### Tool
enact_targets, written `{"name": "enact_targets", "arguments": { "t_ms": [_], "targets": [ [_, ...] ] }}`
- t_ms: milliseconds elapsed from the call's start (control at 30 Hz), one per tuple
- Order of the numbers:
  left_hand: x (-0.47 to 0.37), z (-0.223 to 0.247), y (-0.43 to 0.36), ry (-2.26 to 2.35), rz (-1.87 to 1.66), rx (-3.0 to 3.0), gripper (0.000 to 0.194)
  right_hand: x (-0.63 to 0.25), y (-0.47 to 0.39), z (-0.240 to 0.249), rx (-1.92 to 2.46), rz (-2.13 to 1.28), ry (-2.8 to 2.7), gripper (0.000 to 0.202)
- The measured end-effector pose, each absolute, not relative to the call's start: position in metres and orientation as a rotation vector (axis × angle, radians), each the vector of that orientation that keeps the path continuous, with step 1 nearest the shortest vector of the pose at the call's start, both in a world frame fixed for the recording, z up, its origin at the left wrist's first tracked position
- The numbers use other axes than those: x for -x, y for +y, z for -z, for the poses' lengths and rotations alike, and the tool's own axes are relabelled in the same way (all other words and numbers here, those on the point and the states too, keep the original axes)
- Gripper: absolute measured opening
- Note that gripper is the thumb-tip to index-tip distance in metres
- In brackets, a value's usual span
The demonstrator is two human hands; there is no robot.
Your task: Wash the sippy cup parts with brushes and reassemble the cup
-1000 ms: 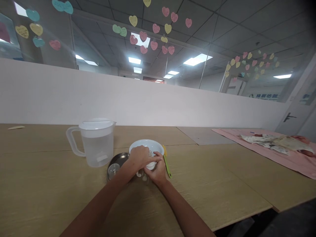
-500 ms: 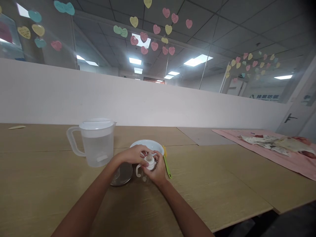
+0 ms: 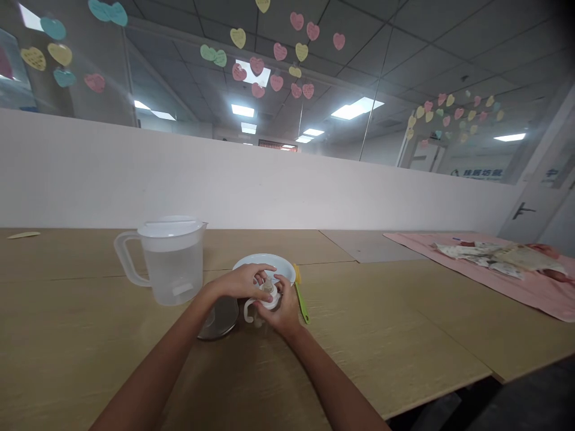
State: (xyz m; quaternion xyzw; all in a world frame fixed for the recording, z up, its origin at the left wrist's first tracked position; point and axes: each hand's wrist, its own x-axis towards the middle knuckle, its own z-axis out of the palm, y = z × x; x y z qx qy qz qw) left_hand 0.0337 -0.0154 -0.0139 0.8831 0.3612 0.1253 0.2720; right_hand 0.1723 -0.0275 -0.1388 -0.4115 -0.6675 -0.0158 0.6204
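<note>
Two hands: both at one teat-topped baby bottle, meeting round its upper end; neither is spread flat.
Left hand [image 3: 242,281]: comes in from the left side, palm down, thumb against the white collar, fingers arched over the far side; the collar is pinched between thumb and fingers.
Right hand [image 3: 286,309]: cups the right side of the collar, fingers curled up, thumb across the near side.
Baby bottle [image 3: 269,299]: between the hands, above the table and in front of the bowl, clear teat upward; a pale curved handle sticks out on the left. Its lower part is too blurred to tell in detail.
White bowl [image 3: 287,267]: just beyond the hands, partly hidden by them.
Metal tray [image 3: 224,326]: left of the bottle, partly under the left forearm; a clear item on it is mostly hidden.
Brush [image 3: 302,302]: right of the bowl, green handle toward the person, yellow head by the rim.
Lidded jug [image 3: 176,269]: translucent plastic, upright behind and left of the tray, handle to the left, liquid inside.
Table [image 3: 381,329]: wood-toned, under everything here.
Pink cloth [image 3: 534,299]: at the far right, with crumpled fabric [image 3: 507,257] on it.
Wall [image 3: 269,191]: white, with glass above bearing heart-shaped notes [image 3: 280,51].
</note>
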Motion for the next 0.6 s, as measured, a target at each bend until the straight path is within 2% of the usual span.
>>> {"name": "enact_targets", "arguments": {
  "t_ms": [167,433,600],
  "targets": [
    [-0.027,0.007,-0.018,0.811,-0.248,-2.302,0.074,-0.172,-0.029,0.138,0.883,0.025,-1.552,0.063],
    [-0.037,0.000,-0.037,1.168,-0.314,-2.497,0.075,-0.173,-0.029,0.139,0.943,0.101,-1.549,0.062],
    [-0.037,0.001,-0.034,1.094,-0.322,-2.528,0.073,-0.172,-0.032,0.136,0.922,0.101,-1.583,0.057]
  ]
}}
